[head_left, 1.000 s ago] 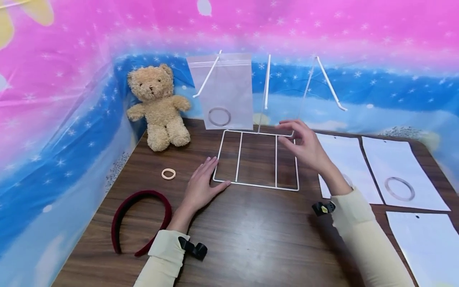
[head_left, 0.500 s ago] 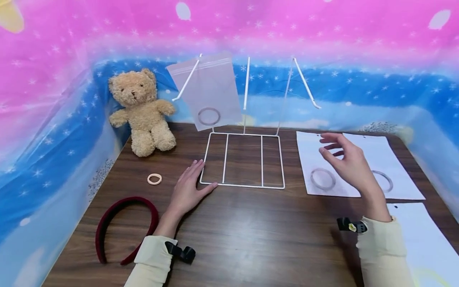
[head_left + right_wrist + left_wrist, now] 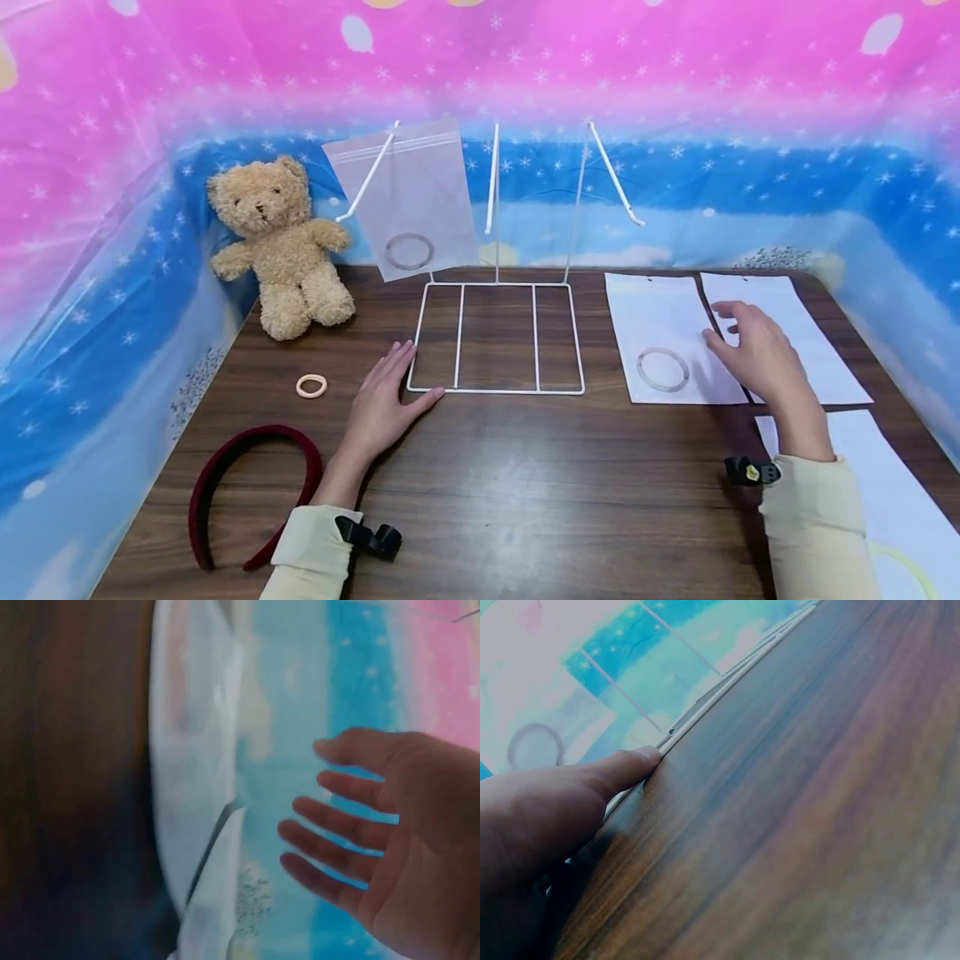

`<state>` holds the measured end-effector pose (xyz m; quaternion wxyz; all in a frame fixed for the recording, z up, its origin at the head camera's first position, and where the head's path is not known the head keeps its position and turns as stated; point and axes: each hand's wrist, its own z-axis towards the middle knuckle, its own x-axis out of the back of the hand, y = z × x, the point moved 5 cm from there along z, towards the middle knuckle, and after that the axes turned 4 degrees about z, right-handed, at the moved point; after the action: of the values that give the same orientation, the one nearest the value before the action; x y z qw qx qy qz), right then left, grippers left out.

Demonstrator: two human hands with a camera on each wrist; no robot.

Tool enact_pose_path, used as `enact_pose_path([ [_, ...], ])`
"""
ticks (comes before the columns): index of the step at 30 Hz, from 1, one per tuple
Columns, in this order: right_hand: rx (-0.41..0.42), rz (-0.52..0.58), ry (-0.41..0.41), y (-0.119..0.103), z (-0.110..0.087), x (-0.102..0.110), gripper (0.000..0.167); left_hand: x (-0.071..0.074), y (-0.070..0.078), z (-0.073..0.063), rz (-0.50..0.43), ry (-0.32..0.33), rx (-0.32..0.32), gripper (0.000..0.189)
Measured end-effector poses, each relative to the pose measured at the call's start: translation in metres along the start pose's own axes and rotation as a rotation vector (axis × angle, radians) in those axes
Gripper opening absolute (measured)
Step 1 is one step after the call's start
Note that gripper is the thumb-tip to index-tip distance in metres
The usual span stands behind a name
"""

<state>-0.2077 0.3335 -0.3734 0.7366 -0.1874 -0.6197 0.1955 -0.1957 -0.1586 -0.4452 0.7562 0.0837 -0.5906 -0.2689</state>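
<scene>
A white wire display rack [image 3: 495, 391] with three arms stands mid-table. From its left arm hangs a pale zip bag [image 3: 423, 187], tilted, with a greyish ring [image 3: 409, 251] low in it. My left hand [image 3: 381, 417] rests at the rack's front left corner; in the left wrist view its thumb [image 3: 634, 766] touches the base wire. My right hand [image 3: 765, 354] hovers over the flat bags at the right, holding nothing, fingers loosely bent and apart. Beneath and beside it lie a bag with a ring [image 3: 660, 312] and a second bag [image 3: 787, 308], partly hidden by the hand.
A third flat bag [image 3: 840, 458] lies at the front right, a yellow-green curve [image 3: 911, 571] at its lower edge. On the left are a teddy bear [image 3: 277, 250], a small peach ring [image 3: 311, 386] and a dark red headband [image 3: 198, 508]. A patterned cloth [image 3: 690, 100] backs the table.
My right hand has moved from the rack's right side rightward to above the flat bags. The hanging bag has swung into a tilt. My left hand stays at the rack's corner.
</scene>
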Motion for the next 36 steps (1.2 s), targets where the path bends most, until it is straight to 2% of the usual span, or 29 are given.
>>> enact_pose_path([
  [5,-0.091,-0.096,-0.069,0.026,0.0,-0.011,0.063,-0.001,-0.001,0.001,0.006,-0.002,-0.005,0.086],
  [9,-0.139,-0.142,-0.115,0.037,0.0,-0.018,0.072,-0.001,-0.001,0.001,0.006,-0.006,-0.002,0.086],
  [19,-0.114,-0.082,-0.123,0.036,0.003,-0.024,0.075,0.0,0.0,0.0,0.005,-0.002,-0.001,0.083],
  [29,-0.147,-0.141,-0.154,0.032,0.004,-0.029,0.071,0.0,0.0,-0.001,0.002,0.004,-0.006,0.084],
  [36,-0.182,-0.129,-0.154,0.031,0.004,-0.033,0.071,0.0,0.0,-0.001,0.001,0.004,-0.005,0.083],
])
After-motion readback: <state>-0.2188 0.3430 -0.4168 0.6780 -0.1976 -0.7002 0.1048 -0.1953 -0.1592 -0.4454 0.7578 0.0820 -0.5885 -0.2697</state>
